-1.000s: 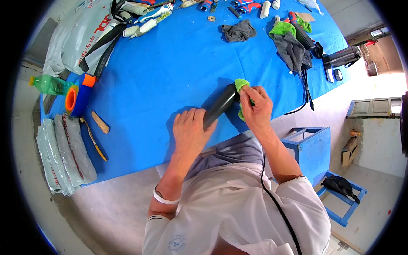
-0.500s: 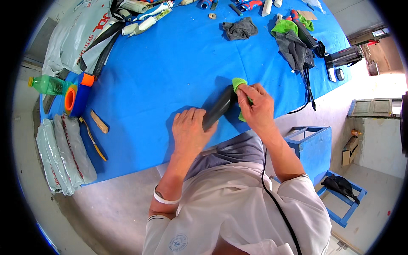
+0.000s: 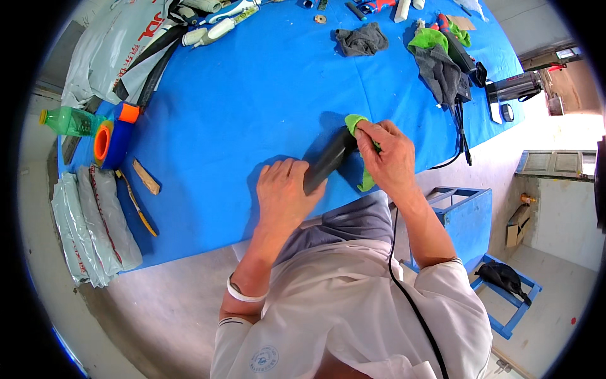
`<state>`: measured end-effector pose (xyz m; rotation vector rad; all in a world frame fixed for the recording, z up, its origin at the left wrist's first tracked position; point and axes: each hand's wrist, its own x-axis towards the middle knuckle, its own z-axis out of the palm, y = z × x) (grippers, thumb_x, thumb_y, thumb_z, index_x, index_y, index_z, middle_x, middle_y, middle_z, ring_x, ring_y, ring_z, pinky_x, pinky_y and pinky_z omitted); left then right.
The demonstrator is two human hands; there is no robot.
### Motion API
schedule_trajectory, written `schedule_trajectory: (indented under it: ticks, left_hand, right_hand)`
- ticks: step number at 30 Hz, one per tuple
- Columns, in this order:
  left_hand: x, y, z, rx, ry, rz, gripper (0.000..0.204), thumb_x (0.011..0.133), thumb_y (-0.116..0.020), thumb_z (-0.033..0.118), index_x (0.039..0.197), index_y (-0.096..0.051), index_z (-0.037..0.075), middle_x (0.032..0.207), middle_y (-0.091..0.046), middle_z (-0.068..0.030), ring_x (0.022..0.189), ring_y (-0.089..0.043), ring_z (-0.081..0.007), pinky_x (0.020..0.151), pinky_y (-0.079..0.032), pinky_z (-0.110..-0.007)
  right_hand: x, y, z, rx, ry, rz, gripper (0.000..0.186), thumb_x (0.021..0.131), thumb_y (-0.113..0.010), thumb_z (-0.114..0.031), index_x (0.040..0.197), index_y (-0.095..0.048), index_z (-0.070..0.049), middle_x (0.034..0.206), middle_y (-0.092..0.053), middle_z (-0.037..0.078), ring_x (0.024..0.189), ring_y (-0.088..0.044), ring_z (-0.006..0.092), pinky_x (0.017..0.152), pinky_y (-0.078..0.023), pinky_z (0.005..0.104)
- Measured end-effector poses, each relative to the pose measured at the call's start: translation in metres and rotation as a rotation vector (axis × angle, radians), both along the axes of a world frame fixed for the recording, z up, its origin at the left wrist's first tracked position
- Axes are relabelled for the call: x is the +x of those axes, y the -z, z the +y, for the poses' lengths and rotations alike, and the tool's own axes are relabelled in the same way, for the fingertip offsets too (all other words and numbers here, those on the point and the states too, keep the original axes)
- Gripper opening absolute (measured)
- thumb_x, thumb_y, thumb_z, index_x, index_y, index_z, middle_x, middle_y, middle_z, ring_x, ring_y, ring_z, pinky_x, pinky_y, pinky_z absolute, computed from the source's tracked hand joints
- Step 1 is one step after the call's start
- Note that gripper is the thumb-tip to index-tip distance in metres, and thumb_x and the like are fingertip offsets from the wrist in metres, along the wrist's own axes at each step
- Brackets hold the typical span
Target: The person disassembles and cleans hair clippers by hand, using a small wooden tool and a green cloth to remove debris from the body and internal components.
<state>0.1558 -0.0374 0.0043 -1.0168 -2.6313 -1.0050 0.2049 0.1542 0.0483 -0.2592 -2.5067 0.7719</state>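
Note:
My left hand (image 3: pixel 284 192) is closed around the near end of a dark grey tube-shaped object (image 3: pixel 329 165), which slants up to the right over the blue-covered table. At its far end, my right hand (image 3: pixel 390 155) pinches a green cloth (image 3: pixel 355 122) and presses it against the object. One flap of the cloth hangs below my right fingers. How far the object reaches under the cloth and palm is hidden.
A blue bottle with orange parts (image 3: pixel 120 142), a green plastic bottle (image 3: pixel 71 120), a toothbrush (image 3: pixel 137 205) and grey plastic packages (image 3: pixel 101 221) lie at the left. Grey cloth (image 3: pixel 361 40) lies far back. A blue stool (image 3: pixel 508 303) stands on the right.
My right hand has shifted slightly to the right with the green cloth, and its hanging flap sits a little lower. My left hand still grips the dark object.

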Motion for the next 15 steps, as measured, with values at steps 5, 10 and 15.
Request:
schedule_trajectory:
  ticks: [5, 10, 15]
  left_hand:
    - [0.000, 0.002, 0.000, -0.001, 0.002, 0.002, 0.031, 0.065, -0.082, 0.022, 0.083, -0.061, 0.008, 0.075, -0.061, -0.0063, 0.071, -0.060, -0.0265, 0.067, -0.044, -0.039]
    - [0.000, -0.001, -0.001, -0.001, 0.006, -0.024, 0.032, 0.065, -0.082, 0.022, 0.084, -0.061, 0.008, 0.076, -0.061, -0.0059, 0.072, -0.059, -0.0260, 0.068, -0.043, -0.039]
    - [0.000, -0.006, -0.001, -0.008, 0.029, -0.035, 0.032, 0.064, -0.083, 0.024, 0.083, -0.061, 0.009, 0.075, -0.060, -0.0047, 0.071, -0.058, -0.0250, 0.067, -0.042, -0.039]
  right_hand:
    - [0.003, 0.002, -0.001, 0.124, -0.006, -0.011, 0.010, 0.080, -0.069, -0.006, 0.090, -0.069, -0.007, 0.072, -0.062, 0.010, 0.059, -0.060, 0.0277, 0.051, -0.047, 0.0378]
    - [0.027, 0.006, -0.001, 0.058, 0.031, -0.015, 0.009, 0.078, -0.070, -0.005, 0.087, -0.068, -0.007, 0.071, -0.062, 0.008, 0.057, -0.059, 0.0249, 0.050, -0.046, 0.0369]
    - [0.035, 0.007, -0.003, 0.029, 0.080, -0.009, 0.009, 0.077, -0.072, -0.005, 0.086, -0.068, -0.007, 0.072, -0.063, 0.008, 0.058, -0.061, 0.0238, 0.051, -0.048, 0.0349]
